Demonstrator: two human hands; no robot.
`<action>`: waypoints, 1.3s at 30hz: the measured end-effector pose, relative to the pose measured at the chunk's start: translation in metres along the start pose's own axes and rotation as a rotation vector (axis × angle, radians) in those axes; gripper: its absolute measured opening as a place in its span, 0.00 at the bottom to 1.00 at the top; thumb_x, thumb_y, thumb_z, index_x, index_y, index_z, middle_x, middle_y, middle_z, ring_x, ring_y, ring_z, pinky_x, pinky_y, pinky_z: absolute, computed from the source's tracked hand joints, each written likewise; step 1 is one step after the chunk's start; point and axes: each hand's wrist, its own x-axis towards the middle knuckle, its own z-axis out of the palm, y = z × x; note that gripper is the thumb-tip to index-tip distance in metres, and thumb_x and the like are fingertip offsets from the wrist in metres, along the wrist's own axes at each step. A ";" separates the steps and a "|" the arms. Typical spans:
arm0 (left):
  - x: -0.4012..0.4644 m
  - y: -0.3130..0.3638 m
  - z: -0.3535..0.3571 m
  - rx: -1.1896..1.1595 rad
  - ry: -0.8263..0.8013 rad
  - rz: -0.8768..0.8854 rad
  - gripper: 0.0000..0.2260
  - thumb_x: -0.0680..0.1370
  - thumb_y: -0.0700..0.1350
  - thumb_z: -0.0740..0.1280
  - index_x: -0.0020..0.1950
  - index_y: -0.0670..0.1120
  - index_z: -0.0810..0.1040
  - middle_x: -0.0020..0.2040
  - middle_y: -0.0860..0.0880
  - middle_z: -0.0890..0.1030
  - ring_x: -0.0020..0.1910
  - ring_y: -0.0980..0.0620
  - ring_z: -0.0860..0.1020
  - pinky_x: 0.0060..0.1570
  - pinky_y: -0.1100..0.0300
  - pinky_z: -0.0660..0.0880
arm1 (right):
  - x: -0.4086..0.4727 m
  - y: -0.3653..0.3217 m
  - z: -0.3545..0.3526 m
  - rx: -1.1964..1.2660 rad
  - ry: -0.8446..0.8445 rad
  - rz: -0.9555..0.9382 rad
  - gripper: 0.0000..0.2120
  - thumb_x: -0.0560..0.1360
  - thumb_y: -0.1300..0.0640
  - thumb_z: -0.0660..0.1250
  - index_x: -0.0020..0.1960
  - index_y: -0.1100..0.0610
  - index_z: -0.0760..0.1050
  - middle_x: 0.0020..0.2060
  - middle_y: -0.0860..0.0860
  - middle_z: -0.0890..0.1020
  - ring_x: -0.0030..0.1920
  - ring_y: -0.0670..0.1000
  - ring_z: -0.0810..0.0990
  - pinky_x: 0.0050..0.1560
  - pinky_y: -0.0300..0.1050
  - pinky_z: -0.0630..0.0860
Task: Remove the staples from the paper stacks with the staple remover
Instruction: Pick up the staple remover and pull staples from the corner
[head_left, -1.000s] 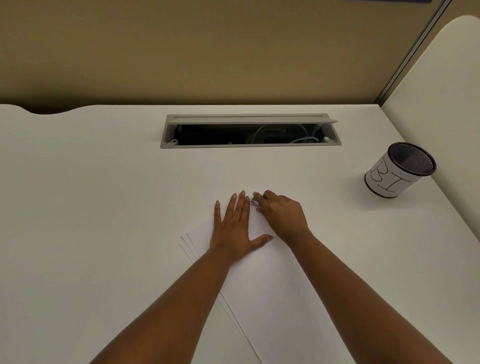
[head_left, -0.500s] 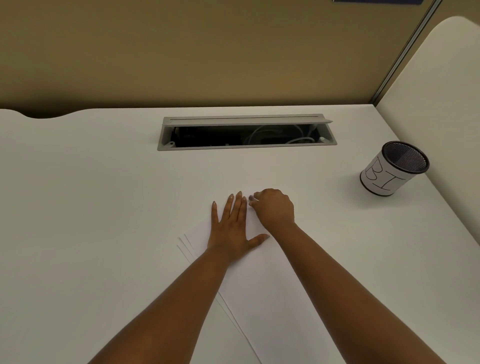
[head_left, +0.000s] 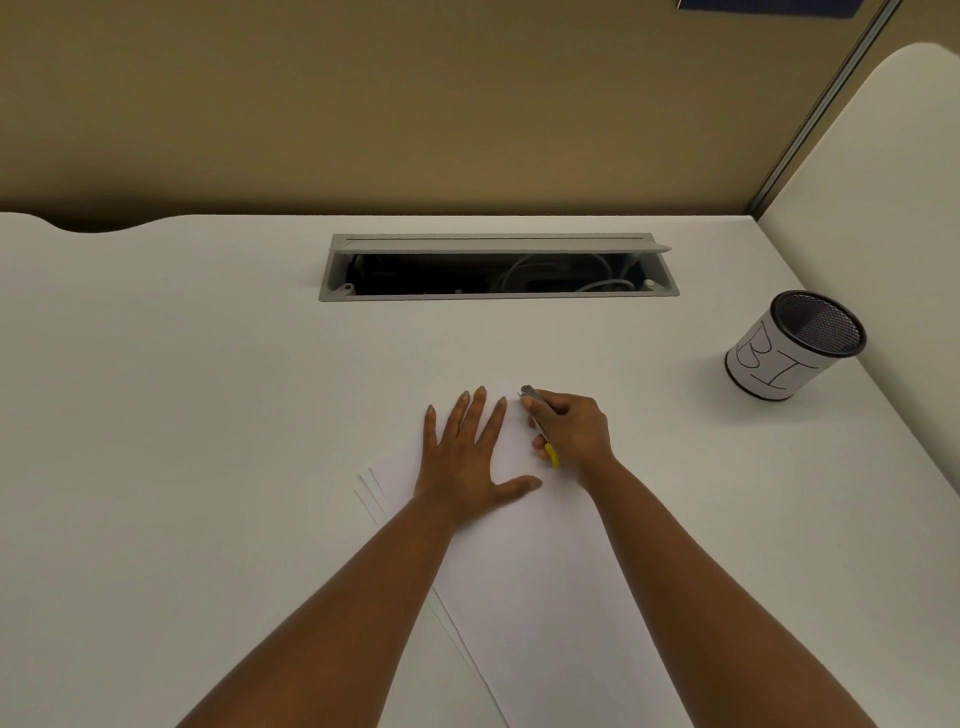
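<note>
Ahead of me, the white desk (head_left: 182, 415) has an open grey cable tray (head_left: 498, 267) set into it, with white cables showing inside. Off to my right stands a black mesh cup (head_left: 795, 345) wrapped in a paper label with handwritten letters, well apart from my work. Nothing lies between my hands and the paper stacks (head_left: 545, 597), which sit fanned and angled on the desk in front of me, their left edges stepped. My left hand (head_left: 467, 457) lies flat on the top sheet, fingers spread, pressing it down. My right hand (head_left: 571, 431) is closed around the staple remover (head_left: 537, 410), its grey metal tip at the stack's far corner, a yellow end showing below my fingers.
</note>
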 end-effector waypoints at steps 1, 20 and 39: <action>0.000 -0.001 -0.001 -0.013 0.000 0.012 0.42 0.69 0.72 0.54 0.75 0.55 0.39 0.77 0.50 0.40 0.76 0.51 0.38 0.70 0.45 0.32 | -0.001 0.001 -0.001 -0.008 -0.012 -0.003 0.10 0.73 0.50 0.67 0.49 0.54 0.82 0.27 0.47 0.79 0.22 0.45 0.77 0.25 0.39 0.77; 0.001 -0.007 -0.006 0.006 0.046 -0.012 0.53 0.57 0.77 0.28 0.76 0.49 0.44 0.78 0.53 0.45 0.76 0.57 0.43 0.70 0.48 0.32 | -0.010 0.002 0.008 -0.982 0.083 -0.547 0.14 0.78 0.50 0.57 0.62 0.50 0.73 0.51 0.52 0.79 0.46 0.55 0.80 0.36 0.41 0.65; 0.006 -0.006 -0.001 0.033 0.002 -0.029 0.42 0.71 0.70 0.52 0.75 0.49 0.41 0.77 0.51 0.42 0.76 0.52 0.40 0.68 0.42 0.30 | -0.001 0.000 0.018 -1.016 0.133 -0.597 0.14 0.79 0.54 0.54 0.62 0.53 0.72 0.52 0.51 0.79 0.43 0.54 0.80 0.34 0.40 0.64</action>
